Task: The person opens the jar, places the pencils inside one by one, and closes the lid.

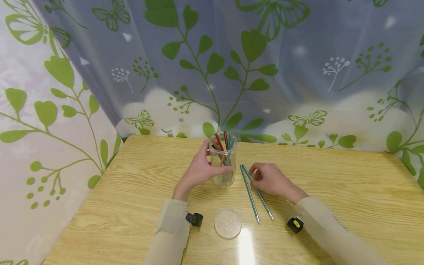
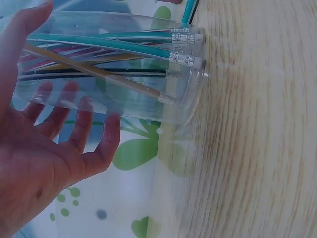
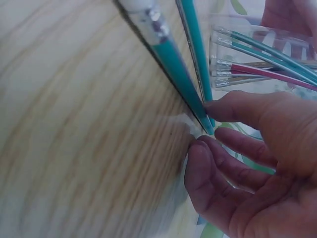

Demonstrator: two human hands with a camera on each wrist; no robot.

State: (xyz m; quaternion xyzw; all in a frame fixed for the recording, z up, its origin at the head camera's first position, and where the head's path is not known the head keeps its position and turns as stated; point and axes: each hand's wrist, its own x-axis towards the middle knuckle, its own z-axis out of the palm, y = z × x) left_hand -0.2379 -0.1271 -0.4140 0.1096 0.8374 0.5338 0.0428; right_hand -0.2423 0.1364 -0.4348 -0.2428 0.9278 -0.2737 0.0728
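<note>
My left hand [image 1: 198, 170] grips a clear jar [image 1: 216, 162] around its side, thumb across the front and fingers behind. Inside the jar stand several pencils [image 2: 114, 47], teal, red, tan and dark, with their eraser ends down. My right hand [image 1: 271, 178] is at the upper part of two teal pencils [image 1: 250, 195] that lie on the table to the right of the jar. In the right wrist view its thumb [image 3: 237, 108] comes up to the nearer pencil [image 3: 173, 69], while the other fingers curl loosely with a gap to the thumb.
A round clear lid [image 1: 228, 223] lies on the wooden table [image 1: 132, 221] in front of the jar. Behind the table's far edge hangs a patterned curtain [image 1: 298, 81], and a similar cloth [image 1: 43, 121] hangs on the left.
</note>
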